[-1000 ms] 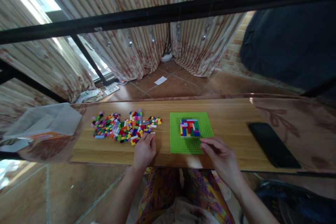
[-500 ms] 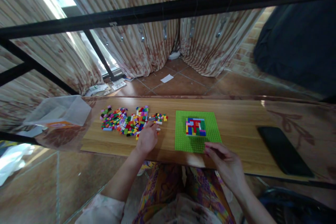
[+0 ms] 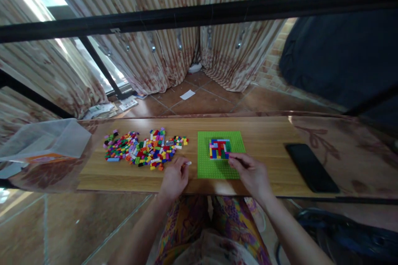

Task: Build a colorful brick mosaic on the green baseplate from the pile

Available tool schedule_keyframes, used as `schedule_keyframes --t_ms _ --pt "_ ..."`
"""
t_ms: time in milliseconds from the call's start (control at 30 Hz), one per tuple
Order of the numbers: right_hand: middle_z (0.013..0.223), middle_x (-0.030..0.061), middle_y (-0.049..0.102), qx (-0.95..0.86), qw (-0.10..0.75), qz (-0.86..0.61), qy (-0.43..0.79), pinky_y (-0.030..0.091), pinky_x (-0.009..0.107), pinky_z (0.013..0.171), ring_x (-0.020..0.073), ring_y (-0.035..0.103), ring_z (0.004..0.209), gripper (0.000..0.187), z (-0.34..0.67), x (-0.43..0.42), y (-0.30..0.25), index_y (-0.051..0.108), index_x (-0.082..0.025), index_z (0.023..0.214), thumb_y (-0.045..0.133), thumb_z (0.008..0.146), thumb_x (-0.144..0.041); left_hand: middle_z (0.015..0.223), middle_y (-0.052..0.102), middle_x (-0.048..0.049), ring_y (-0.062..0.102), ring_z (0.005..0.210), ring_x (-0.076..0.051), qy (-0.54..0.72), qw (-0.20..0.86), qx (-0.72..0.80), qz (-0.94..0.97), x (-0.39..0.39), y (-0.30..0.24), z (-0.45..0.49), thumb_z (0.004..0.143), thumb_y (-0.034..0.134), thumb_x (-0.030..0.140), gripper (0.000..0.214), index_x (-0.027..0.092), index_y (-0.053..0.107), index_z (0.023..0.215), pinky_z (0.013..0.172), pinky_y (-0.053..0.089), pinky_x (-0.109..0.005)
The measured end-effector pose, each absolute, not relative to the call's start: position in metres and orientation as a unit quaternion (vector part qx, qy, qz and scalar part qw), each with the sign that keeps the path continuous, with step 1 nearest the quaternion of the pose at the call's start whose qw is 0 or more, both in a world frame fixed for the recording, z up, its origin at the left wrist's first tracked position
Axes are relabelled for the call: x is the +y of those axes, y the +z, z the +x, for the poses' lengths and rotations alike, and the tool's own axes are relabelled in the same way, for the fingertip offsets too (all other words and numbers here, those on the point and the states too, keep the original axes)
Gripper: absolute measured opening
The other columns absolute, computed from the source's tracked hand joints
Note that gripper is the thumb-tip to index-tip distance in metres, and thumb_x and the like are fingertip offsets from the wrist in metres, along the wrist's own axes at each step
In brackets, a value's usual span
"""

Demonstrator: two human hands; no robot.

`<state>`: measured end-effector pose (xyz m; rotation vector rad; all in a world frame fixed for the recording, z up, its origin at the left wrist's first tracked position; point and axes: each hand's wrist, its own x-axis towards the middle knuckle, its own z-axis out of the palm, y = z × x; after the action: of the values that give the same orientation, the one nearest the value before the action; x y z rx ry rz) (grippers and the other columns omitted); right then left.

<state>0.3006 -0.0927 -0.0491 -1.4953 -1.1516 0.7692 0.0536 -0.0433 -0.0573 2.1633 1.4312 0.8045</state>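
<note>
Fingers of the left hand pinch a white brick, while those of the right hand press together (contents indiscernible) beside the multicoloured assembly on the green baseplate.

Studded plastic baseplate, glossy plastic bricks, smooth wood-grain board, pleated cloth curtains, translucent plastic bin

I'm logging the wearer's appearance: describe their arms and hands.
The left hand and right hand are ungloved, with no rings discernible. The left forearm and right forearm are bare, without a visible watch or bracelet; no sleeve shows clearly.
</note>
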Motion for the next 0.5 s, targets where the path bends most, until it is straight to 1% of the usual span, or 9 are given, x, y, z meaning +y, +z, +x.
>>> schedule_keyframes --t_ms 100,233,367,500 --pt "0.088 0.0053 0.072 -0.539 0.498 -0.626 0.264 0.053 0.035 0.073 0.0201 0.066 0.077 0.025 0.307 -0.072 -0.040 0.074 -0.023 0.090 0.061 0.083 -0.043 0.088 0.066 -0.0047 0.062 0.084 -0.018 0.299 0.212 0.508 0.780 -0.050 -0.062 0.066 0.089 0.048 0.019 0.011 0.020 0.059 0.089 0.076 0.049 -0.030" --pt "0.087 0.0053 0.071 -0.593 0.461 -0.626 0.208 0.051 0.035 0.075 0.0204 0.066 0.079 0.023 0.312 -0.056 -0.032 0.072 -0.022 0.087 0.056 0.086 -0.037 0.088 0.064 -0.0048 0.062 0.083 -0.017 0.295 0.218 0.491 0.790 -0.053 -0.069 0.077 0.092 0.045 0.022 0.014 0.020 0.059 0.092 0.076 0.049 -0.029" --pt "0.088 0.0056 0.071 -0.607 0.437 -0.637 0.187 0.051 0.036 0.077 0.0208 0.065 0.079 0.022 0.315 -0.053 -0.034 0.071 -0.022 0.090 0.054 0.087 -0.036 0.092 0.064 -0.0060 0.062 0.085 -0.017 0.283 0.204 0.497 0.795 -0.051 -0.076 0.075 0.093 0.043 0.022 0.016 0.020 0.059 0.093 0.077 0.050 -0.029" --pt "0.087 0.0055 0.070 -0.611 0.418 -0.650 0.172 0.051 0.037 0.076 0.0212 0.064 0.078 0.022 0.321 -0.053 -0.037 0.069 -0.022 0.088 0.052 0.087 -0.037 0.094 0.065 -0.0059 0.062 0.089 -0.018 0.289 0.185 0.502 0.794 -0.042 -0.079 0.062 0.091 0.044 0.021 0.015 0.021 0.059 0.094 0.079 0.049 -0.030"
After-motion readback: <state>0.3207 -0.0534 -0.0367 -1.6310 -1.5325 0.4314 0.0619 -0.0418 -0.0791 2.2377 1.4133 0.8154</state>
